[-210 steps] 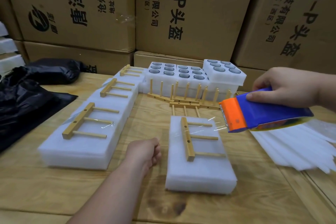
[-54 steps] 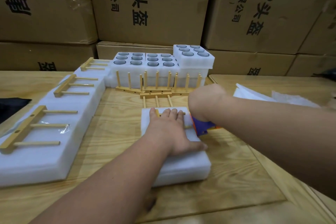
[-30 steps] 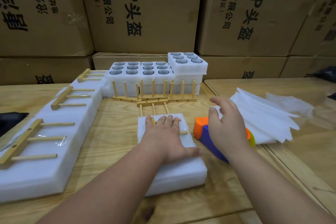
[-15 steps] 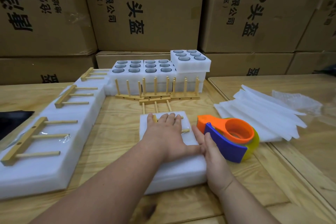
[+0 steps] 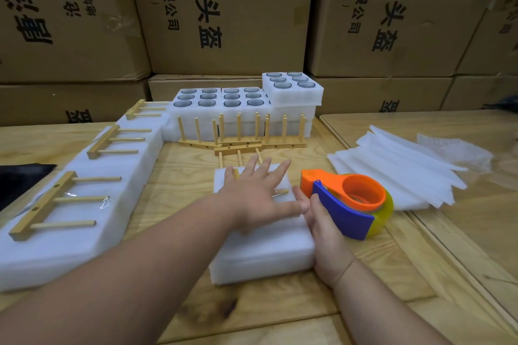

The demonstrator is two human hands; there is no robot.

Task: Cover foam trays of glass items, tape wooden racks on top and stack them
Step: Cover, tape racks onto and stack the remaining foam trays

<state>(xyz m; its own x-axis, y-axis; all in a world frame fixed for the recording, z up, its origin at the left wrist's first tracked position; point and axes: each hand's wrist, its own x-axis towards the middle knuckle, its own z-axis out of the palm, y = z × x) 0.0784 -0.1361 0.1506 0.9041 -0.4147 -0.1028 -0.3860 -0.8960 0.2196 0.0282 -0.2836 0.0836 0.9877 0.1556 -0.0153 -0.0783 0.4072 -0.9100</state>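
Two hands are laid on one covered foam tray (image 5: 260,249) near the middle of the wooden surface (image 5: 280,314): the left hand (image 5: 253,199) is pressed flat on top with its fingers (image 5: 280,171) straight and spread, and the right hand (image 5: 326,230) is set against the tray's right edge, fingers straight and together, nothing being gripped by either. Beneath the left palm a wooden rack (image 5: 280,192) is mostly hidden — only a peg tip is seen — so whether its tape is fully stuck cannot be told. Several risks can be judged from here. If the tray is lifted for stacking with pressure on one side only, the foam cover could be slid off or the rack peeled loose, since thin clear tape on soft foam is likely held weakly. The glass inside is not visible; a tilted lift could let pieces shift in their wells. The tape dispenser (image 5: 350,204) is lying just beside the right hand and could be knocked along the surface. Loose wooden racks (image 5: 241,145) are standing just beyond the tray and could be toppled by a forward push. The finished row of taped trays (image 5: 84,204) is lying to the left, where a careless swing could catch the upturned pegs.
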